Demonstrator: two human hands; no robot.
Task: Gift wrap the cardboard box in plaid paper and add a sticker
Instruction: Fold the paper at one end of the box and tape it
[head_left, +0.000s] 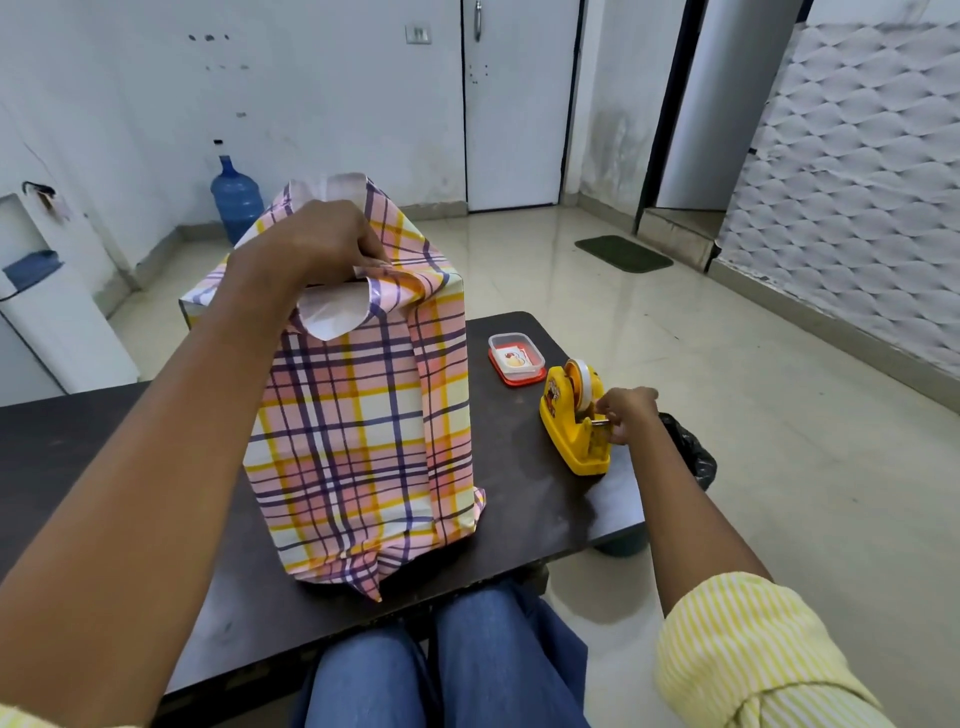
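**A:** Entry, far left first. What stands there?

**B:** White water dispenser (49, 312) by the wall. Blue water jug (236, 200) on the floor behind the parcel.

**A:** Left hand?

**B:** Left hand (311, 244) is on top of the parcel. Its fingers are curled down and grip a folded flap of the plaid paper (358, 415). The white underside of the paper shows just below the knuckles.

**A:** Where is the task's thing?

**B:** The cardboard box stands upright on the dark table (540, 499), near the front edge. The paper covers it on every side in view. The bottom end is folded under, and a corner of paper sticks out toward the knees.

**A:** Right of the parcel?

**B:** A small clear container (530, 347) with a red base, apart from the parcel. A sticker (513, 359) lies inside. Just beside it, nearer the table's right edge, is a yellow tape dispenser (569, 431) with a roll mounted on it.

**A:** Right hand?

**B:** Right hand (629, 413) is at the dispenser's cutter end. Fingers are curled and the fingertips pinch the tape end (601, 422). The tape is too small to see well.

**A:** Beyond that?

**B:** A black bag (693, 454) just past the table's right edge. Further back, a dark doormat (623, 253) on the tiled floor.
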